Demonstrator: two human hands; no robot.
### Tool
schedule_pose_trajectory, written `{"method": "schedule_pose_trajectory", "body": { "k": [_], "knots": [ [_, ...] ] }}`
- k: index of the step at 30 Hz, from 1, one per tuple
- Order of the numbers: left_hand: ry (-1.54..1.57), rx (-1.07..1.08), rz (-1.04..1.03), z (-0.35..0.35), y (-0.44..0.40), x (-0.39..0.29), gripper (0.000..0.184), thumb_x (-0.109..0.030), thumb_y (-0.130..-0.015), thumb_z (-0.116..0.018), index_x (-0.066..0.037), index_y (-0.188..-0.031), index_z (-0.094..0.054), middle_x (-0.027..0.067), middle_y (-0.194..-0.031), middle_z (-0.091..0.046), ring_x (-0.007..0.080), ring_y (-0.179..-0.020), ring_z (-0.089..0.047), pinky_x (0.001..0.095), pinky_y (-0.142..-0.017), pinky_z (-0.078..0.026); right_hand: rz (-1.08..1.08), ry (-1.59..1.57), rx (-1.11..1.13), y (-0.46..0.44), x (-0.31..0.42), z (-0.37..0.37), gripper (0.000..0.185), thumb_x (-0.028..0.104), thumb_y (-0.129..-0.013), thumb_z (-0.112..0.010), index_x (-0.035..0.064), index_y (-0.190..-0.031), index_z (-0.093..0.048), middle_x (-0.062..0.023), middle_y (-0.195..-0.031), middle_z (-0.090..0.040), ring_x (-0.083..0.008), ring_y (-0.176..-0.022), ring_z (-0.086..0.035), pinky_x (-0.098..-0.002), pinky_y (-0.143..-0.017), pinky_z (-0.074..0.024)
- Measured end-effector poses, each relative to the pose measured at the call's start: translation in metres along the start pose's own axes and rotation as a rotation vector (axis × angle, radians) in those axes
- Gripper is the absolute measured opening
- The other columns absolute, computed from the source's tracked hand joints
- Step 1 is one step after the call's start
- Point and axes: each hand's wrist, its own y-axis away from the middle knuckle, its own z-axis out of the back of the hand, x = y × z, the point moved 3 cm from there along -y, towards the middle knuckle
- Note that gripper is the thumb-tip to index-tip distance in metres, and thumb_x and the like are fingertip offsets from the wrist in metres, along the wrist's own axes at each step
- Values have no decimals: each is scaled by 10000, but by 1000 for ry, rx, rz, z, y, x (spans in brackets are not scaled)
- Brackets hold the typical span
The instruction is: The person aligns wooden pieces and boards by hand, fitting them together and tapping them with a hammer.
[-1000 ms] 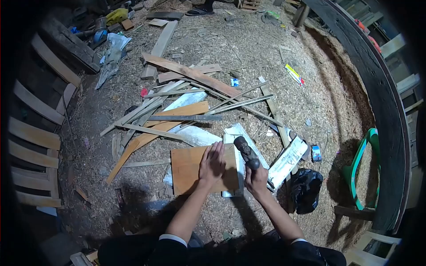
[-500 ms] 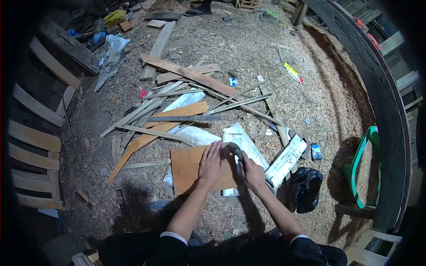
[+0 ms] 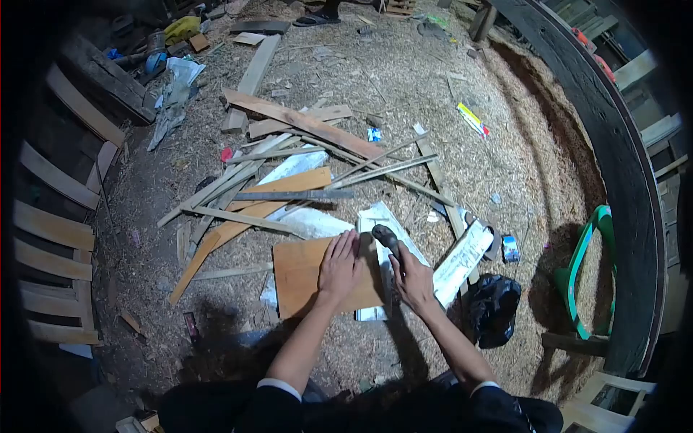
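Sawdust-strewn floor (image 3: 404,65), seen from above, with pale curved slats (image 3: 54,225) along its left edge. Next to the right, thin wooden strips (image 3: 245,219) cross one another, beyond the work. Nearer you, towards the middle of the floor's near edge, lies the brown board (image 3: 296,281), its longer sides running left to right. Your left hand (image 3: 339,270) rests flat on the board's right half, fingers extended and grasping nothing. White-coated pieces (image 3: 368,224) show beyond the board's right edge. Your right hand (image 3: 415,281), just right of that edge, is closed round a dark tool (image 3: 386,237). Note the key relation: the board lies left of your right fist, while the tool's long axis slants away and leftward, its rounded end near the board's far right corner; contact cannot be told. Farther right lie a black bag (image 3: 497,307), a green frame (image 3: 605,224) and, at the floor's right edge, a dark beam (image 3: 617,137).
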Motion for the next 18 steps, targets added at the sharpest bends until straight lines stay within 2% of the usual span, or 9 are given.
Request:
{"method": "schedule_pose_trajectory", "body": {
  "k": [3,5,7,9,12,15,16,17,18],
  "knots": [
    [33,24,4,0,6,-1,631,-206,-919,-546,9,-1505,-446,145,-1585,-436,293,-1505,-350,422,-1269,-226,86,-168,-222,8,7,13,418,130,-957,-676,-24,-1331,-569,-231,-1006,-710,-380,-793,-727,-433,-644,-578],
    [62,14,8,3,5,-1,620,-198,-926,-543,5,-1503,-447,148,-1583,-436,295,-1505,-349,426,-1269,-229,167,-219,-216,15,-12,-7,423,168,-977,-641,23,-1363,-547,-246,-977,-708,-413,-773,-709,-468,-636,-566],
    [45,31,-10,5,4,-3,594,-186,-938,-520,14,-1494,-456,153,-1575,-445,295,-1504,-350,427,-1271,-218,-59,-80,131,4,3,-8,423,228,-1000,-599,81,-1389,-518,-265,-940,-702,-451,-753,-686,-515,-635,-548],
    [-6,20,-3,-1,4,0,585,-174,-940,-505,22,-1489,-462,155,-1569,-451,291,-1505,-349,424,-1275,-210,-94,-40,179,6,5,-13,411,281,-1025,-557,123,-1399,-496,-282,-913,-693,-476,-734,-666,-553,-635,-528],
    [6,17,-5,-4,-1,2,599,-179,-935,-504,25,-1496,-455,157,-1565,-455,288,-1504,-351,425,-1273,-211,-17,-128,-127,-2,10,-2,388,280,-1025,-582,85,-1359,-541,-250,-950,-708,-467,-760,-682,-530,-640,-543],
    [32,47,-12,-2,7,1,625,-175,-935,-504,10,-1525,-418,156,-1569,-451,283,-1511,-339,428,-1271,-211,4,-275,-254,6,14,8,380,202,-981,-657,27,-1311,-589,-234,-963,-715,-440,-758,-698,-490,-638,-561],
    [42,51,-5,-1,6,1,634,-173,-933,-512,1,-1533,-408,154,-1577,-441,281,-1512,-338,427,-1271,-213,53,-286,-257,10,5,-1,391,230,-990,-642,50,-1330,-575,-233,-951,-715,-430,-751,-702,-487,-637,-564],
    [53,50,2,1,4,0,644,-171,-930,-519,-7,-1541,-399,153,-1585,-430,279,-1514,-337,427,-1270,-215,54,-288,-256,8,4,-4,391,230,-990,-642,50,-1330,-575,-233,-951,-715,-430,-751,-702,-487,-637,-564],
    [51,47,3,2,2,1,644,-171,-930,-519,-7,-1541,-399,153,-1585,-430,279,-1514,-337,427,-1270,-215,-19,-120,-30,3,4,-10,397,246,-995,-633,63,-1341,-567,-231,-943,-715,-429,-750,-703,-490,-639,-565]
  ]
}}
